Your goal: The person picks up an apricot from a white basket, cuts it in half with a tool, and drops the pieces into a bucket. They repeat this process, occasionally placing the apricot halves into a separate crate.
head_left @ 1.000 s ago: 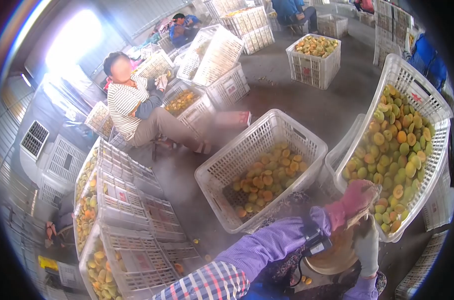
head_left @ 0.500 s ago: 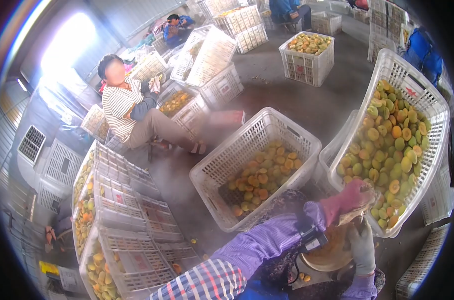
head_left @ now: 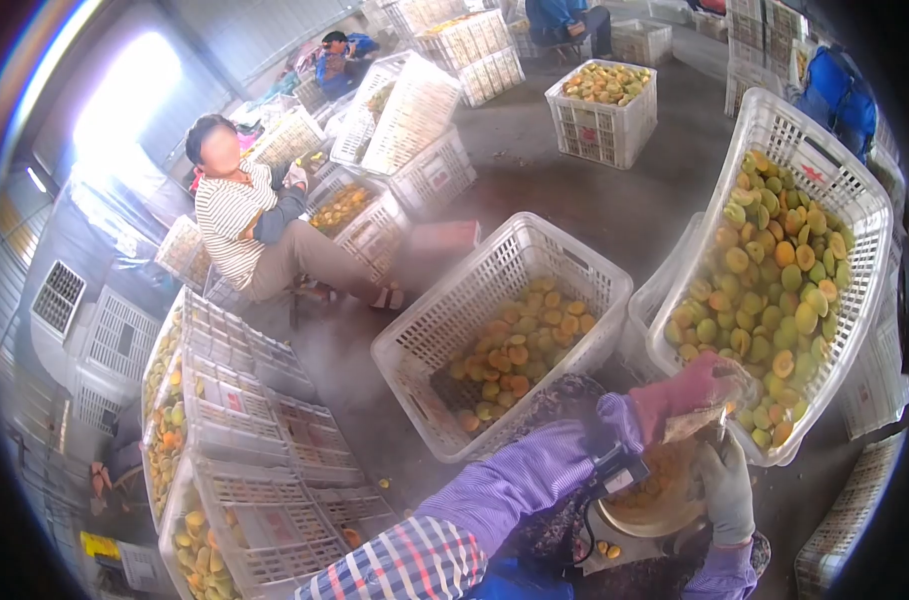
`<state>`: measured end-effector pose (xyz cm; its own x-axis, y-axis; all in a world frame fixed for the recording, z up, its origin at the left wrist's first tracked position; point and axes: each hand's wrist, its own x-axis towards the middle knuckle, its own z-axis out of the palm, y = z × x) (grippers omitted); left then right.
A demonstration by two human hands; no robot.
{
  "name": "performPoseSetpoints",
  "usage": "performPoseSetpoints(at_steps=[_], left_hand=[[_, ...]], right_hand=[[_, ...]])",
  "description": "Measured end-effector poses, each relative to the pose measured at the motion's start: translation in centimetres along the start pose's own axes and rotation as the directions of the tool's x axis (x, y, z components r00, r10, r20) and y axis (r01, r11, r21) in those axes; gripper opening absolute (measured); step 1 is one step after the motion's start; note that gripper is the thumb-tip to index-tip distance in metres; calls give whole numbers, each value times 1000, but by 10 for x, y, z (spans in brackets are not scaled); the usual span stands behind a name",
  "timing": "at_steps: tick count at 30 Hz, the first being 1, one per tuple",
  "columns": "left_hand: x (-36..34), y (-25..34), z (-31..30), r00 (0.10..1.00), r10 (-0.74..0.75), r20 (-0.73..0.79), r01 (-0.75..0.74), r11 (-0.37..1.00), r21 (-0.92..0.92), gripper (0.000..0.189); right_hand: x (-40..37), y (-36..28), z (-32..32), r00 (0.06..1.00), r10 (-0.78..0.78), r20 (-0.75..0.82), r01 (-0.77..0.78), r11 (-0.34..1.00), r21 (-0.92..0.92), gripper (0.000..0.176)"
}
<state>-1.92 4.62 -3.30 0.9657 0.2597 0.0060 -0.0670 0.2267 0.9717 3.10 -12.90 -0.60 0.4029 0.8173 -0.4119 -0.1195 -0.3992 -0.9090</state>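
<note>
My left hand [head_left: 682, 398], in a dark pink glove with a pale, worn-looking palm side, is closed at the near edge of the tilted white crate [head_left: 664, 335] of halved apricots [head_left: 774, 270]. Whatever its fingers hold is hidden. Just below it, my right hand [head_left: 726, 492] in a grey glove is also closed, its fingers pointing up toward the left one. What lies between the two hands is too small and blurred to name. Beneath them sits a round tan basin [head_left: 654, 512] with some orange pieces inside. A few fruit pieces [head_left: 608, 550] lie beside the basin.
A white crate [head_left: 414, 340] partly filled with apricot halves stands in front of me. Stacked full crates [head_left: 264, 400] rise at the left. Farther off, a seated person [head_left: 239, 215] works by a crate, and another full crate [head_left: 604, 120] stands on the floor.
The view has shifted slightly, moving most things a little left. Both my hands stay close together above the basin, with only small finger movements. The seated person's head and hands have shifted slightly.
</note>
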Motion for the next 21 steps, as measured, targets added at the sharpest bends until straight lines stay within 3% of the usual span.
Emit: performPoseSetpoints(at_steps=[4,8,12,14,21], left_hand=[[2,-12,-2,999,-41,-33,37,994,-101,28],[3,-23,-3,994,-92,-63,78,977,-198,28],[0,-24,-7,987,-133,-95,102,954,-280,28],[0,-24,-7,985,-141,-99,106,949,-296,29],[6,-25,-2,979,-144,-141,88,936,-342,30]], right_hand=[[0,-7,10,999,-4,-44,8,996,92,20],[12,18,2,989,-143,-44,142,990,-16,30],[-1,-9,12,999,-26,-38,26,1000,-3,23],[13,22,1,989,-146,-31,142,984,-109,24],[24,45,-1,917,-395,55,384,836,-392,35]])
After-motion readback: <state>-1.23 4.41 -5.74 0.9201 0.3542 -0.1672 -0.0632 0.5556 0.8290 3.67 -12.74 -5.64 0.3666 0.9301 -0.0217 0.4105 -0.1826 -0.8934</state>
